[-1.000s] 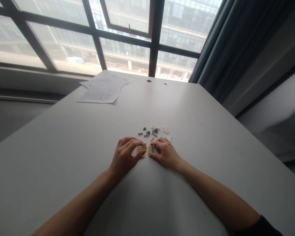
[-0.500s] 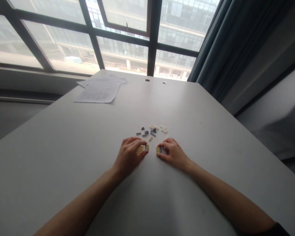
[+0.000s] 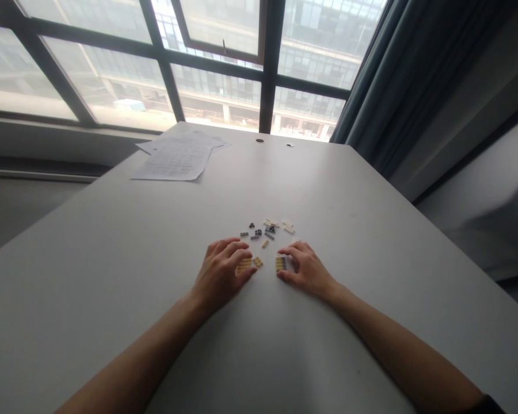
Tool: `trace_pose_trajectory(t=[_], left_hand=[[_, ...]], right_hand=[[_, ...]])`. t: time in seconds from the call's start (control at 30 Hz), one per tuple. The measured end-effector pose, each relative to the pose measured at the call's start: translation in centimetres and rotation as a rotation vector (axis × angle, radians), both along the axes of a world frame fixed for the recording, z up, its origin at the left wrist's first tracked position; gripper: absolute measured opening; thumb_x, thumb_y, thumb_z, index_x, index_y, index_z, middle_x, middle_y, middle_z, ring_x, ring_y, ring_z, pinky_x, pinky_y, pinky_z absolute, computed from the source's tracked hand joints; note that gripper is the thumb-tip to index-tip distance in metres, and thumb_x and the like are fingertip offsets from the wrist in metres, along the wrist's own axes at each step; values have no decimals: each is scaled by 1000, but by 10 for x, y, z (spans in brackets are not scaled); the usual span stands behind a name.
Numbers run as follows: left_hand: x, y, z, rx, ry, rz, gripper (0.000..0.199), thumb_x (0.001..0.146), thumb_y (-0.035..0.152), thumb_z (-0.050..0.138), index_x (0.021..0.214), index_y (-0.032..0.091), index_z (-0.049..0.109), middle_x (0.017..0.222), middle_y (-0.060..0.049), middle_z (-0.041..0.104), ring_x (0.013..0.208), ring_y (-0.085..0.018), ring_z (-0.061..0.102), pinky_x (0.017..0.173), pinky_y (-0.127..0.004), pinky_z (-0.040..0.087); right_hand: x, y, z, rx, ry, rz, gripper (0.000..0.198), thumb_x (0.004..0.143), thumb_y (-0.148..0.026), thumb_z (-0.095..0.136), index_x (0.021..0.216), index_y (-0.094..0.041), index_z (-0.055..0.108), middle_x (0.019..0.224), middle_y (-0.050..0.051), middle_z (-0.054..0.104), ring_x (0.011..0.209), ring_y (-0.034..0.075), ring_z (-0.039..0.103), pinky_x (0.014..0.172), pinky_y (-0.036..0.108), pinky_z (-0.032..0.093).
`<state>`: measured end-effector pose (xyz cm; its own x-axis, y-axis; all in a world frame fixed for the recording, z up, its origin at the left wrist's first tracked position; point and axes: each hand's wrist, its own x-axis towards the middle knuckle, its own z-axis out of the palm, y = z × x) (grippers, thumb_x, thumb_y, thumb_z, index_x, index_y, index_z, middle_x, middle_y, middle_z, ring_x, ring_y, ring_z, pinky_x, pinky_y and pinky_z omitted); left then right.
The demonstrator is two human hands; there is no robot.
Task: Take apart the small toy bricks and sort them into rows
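Observation:
My left hand (image 3: 221, 269) has thumb and fingers apart, curved around a tan studded building plate (image 3: 244, 265) that it partly hides. Just beyond its thumb tip, a small tan building plate (image 3: 258, 261) lies on the table at an angle. Across a short gap, my right hand (image 3: 304, 267) has thumb and fingertips at the near and far edges of a tan-and-grey studded brick piece (image 3: 280, 264). A narrow tan piece (image 3: 265, 244) lies between the hands, a little farther off.
Several loose grey pieces (image 3: 269, 236) and cream pieces (image 3: 288, 228) lie just beyond my hands on the white table (image 3: 259, 345). Printed papers (image 3: 172, 161) rest at the far left. Behind the table are a window and a dark curtain (image 3: 384, 86).
My left fingers have let go of the small tan plate, which now lies turned on the table. The left hand has shifted slightly left; the right hand has hardly moved.

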<state>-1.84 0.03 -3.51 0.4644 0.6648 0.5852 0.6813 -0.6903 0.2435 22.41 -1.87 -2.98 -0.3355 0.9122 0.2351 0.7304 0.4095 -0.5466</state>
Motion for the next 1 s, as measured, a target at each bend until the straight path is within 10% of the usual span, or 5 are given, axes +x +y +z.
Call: trace_pose_trajectory(t=[0.4,1.0], left_hand=[[0,-3,3,-9,7,-2,11,85,27,57,92,22,65,107,-6,66,112,-26,53,96,-44,38],[0,-3,3,-12,-29,18,13,87,25,55,94,21,65,106,-6,67,111,-25,54,95,-42,39]], right_hand=[[-33,-5,12,203,-283,348,34,90,-23,51,124,-22,55,128,6,60,119,25,46,100,44,27],[-50,41,22,113,-349,-231,24,83,-40,62,92,-19,70,100,8,64,102,27,51,86,39,37]])
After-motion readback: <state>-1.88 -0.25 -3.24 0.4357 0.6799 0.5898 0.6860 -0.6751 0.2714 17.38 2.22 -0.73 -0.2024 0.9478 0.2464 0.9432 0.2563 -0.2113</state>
